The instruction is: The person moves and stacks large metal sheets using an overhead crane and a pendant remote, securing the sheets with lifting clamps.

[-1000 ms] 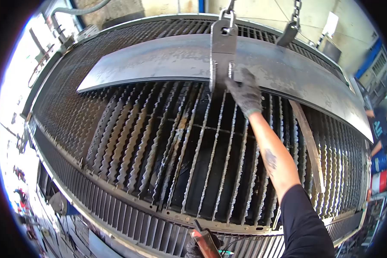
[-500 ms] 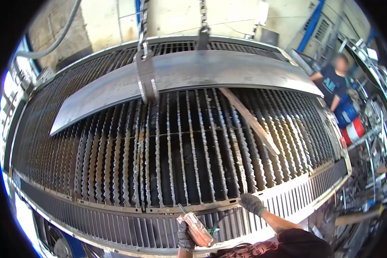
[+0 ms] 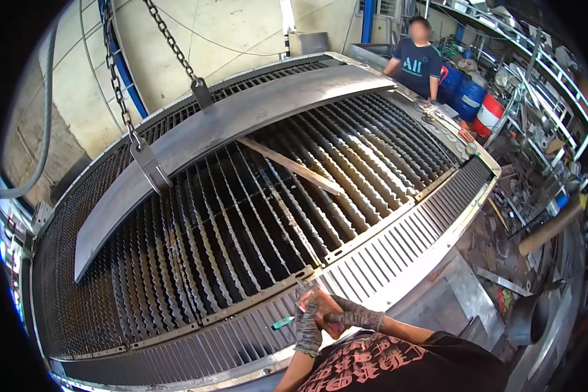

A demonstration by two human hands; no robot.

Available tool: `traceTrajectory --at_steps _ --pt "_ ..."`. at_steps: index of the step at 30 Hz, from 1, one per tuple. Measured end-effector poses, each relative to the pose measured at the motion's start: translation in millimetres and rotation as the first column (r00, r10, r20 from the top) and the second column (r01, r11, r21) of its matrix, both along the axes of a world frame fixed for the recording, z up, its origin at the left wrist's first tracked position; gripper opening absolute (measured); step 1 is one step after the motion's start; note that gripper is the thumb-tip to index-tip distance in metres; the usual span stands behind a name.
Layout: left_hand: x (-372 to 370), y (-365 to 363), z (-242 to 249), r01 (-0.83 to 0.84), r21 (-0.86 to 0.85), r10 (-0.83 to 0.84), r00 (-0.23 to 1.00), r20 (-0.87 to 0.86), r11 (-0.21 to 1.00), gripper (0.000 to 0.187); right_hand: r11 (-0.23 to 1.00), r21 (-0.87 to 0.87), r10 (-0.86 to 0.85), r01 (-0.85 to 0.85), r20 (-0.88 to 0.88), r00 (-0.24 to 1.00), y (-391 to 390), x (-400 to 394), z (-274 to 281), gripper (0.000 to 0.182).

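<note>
My left hand point(image 3: 308, 326), in a grey knit glove, is wrapped round a worn red and silver control box point(image 3: 317, 302) near the table's front edge. From the right, my gloved right hand point(image 3: 362, 316) reaches in with its fingers pressed at the box. A large metal sheet point(image 3: 242, 108) lies on the slatted table point(image 3: 215, 320), with two chain clamps gripping it: one clamp point(image 3: 151, 171) at its near edge, another point(image 3: 201, 95) at the far edge. A wooden strip point(image 3: 291, 164) slants from the sheet's near edge over the slats.
A person point(image 3: 417, 62) in a dark shirt stands at the table's far right corner. Blue and red drums point(image 3: 489, 116) are behind the right side, beside metal racks and scrap. A green tool point(image 3: 282, 323) lies on the front grating. Chains point(image 3: 170, 39) hang at the upper left.
The view has turned right. My right hand has left the table's front rail and come to the control box. The co-worker now stands more upright in view.
</note>
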State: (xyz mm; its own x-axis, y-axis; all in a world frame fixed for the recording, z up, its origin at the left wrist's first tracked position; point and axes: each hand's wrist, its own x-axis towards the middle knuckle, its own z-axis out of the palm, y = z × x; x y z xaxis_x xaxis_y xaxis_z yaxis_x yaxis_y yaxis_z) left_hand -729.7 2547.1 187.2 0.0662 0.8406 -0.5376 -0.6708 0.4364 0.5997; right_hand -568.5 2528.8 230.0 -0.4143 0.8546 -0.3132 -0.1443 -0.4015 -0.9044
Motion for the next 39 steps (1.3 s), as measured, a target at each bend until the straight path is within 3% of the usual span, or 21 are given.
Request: traceTrajectory --at_steps 1,3,4,5,6,9,10,11,14,15,17,20,22,24,27,29,31,35,37,38,39 --pt "12 -9 8 0.031 0.076 -0.023 0.995 -0.097 0.997 0.040 0.997 -0.062 -0.043 0.038 -0.091 0.995 -9 13 -2 0.064" --pt "28 -19 22 0.287 0.081 -0.242 0.904 -0.353 0.954 0.042 0.974 -0.219 -0.055 0.052 -0.007 0.998 -23 47 30 0.058" --pt "35 -25 18 0.245 0.095 -0.197 0.913 -0.357 0.965 0.042 0.968 -0.248 -0.051 0.029 -0.086 0.995 -32 64 17 0.056" --pt "43 -31 9 0.355 0.104 -0.288 0.869 -0.402 0.929 0.042 0.973 -0.229 0.013 -0.001 0.052 0.999 -38 80 8 0.062" --pt "50 -38 5 0.451 0.101 -0.365 0.817 -0.447 0.887 0.042 0.974 -0.227 -0.008 0.007 -0.002 1.000 -46 90 10 0.064" --pt "84 -62 20 0.350 0.010 -0.330 0.890 -0.314 0.937 0.040 0.980 -0.200 -0.003 -0.026 -0.142 0.990 -64 132 4 0.064" --pt "97 -72 26 0.323 0.007 -0.293 0.866 -0.405 0.946 0.053 0.969 -0.244 -0.007 -0.039 -0.186 0.983 -69 149 6 0.063" --pt "104 -80 9 0.271 0.080 -0.230 0.913 -0.337 0.959 0.049 0.954 -0.294 -0.004 -0.054 -0.193 0.981 -75 169 -4 0.063" --pt "132 -113 -1 -0.067 -0.047 0.047 0.942 -0.331 0.997 0.038 0.925 -0.355 0.051 -0.133 -0.233 0.971 -87 218 -20 0.060" --pt "142 -128 -3 -0.210 -0.110 0.161 0.925 -0.343 0.972 0.032 0.942 -0.303 0.073 -0.142 -0.230 0.970 -88 234 -32 0.057" --pt "157 -169 -3 -0.300 -0.169 0.226 0.907 -0.354 0.939 0.029 0.943 -0.292 0.109 -0.161 -0.184 0.977 -99 267 -45 0.047" --pt "204 -242 -77 -0.534 -0.203 0.438 0.816 -0.378 0.821 0.033 0.897 -0.361 0.227 -0.253 -0.114 0.967 -115 314 -38 0.045" --pt "242 -283 -61 -0.569 -0.274 0.504 0.819 -0.272 0.776 0.036 0.911 -0.304 0.277 -0.280 -0.054 0.959 -131 336 -23 0.047" --pt "270 -321 -51 -0.405 -0.203 0.259 0.824 -0.504 0.891 0.042 0.929 -0.229 0.294 -0.291 -0.023 0.956 -148 351 -21 0.052" --pt "307 -349 -47 -0.396 -0.266 0.248 0.856 -0.454 0.879 0.047 0.947 -0.186 0.256 -0.262 -0.056 0.965 -175 377 -44 0.050" --pt "324 -363 -36 -0.377 -0.234 0.233 0.848 -0.476 0.896 0.048 0.914 -0.200 0.357 -0.354 -0.020 0.934 -194 406 -56 0.043" --pt "344 -373 -40 -0.415 -0.170 0.277 0.808 -0.520 0.894 0.047 0.922 -0.350 0.175 -0.162 0.004 0.985 -217 433 -72 0.038" --pt "369 -411 -40 -0.448 -0.058 0.288 0.664 -0.690 0.892 0.048 0.728 -0.604 0.204 -0.325 -0.261 0.943 -277 471 -58 0.045" --pt "391 -435 -51 -0.449 -0.009 0.284 0.580 -0.763 0.893 0.052 0.791 -0.559 0.200 -0.249 -0.149 0.968 -306 490 -58 0.045" --pt "400 -449 -51 -0.480 -0.086 0.323 0.702 -0.635 0.873 0.053 0.818 -0.502 0.284 -0.279 -0.069 0.956 -312 506 -71 0.046" --pt "416 -468 -52 -0.491 -0.099 0.332 0.710 -0.622 0.866 0.053 0.837 -0.447 0.358 -0.314 0.014 0.934 -318 528 -85 0.047"
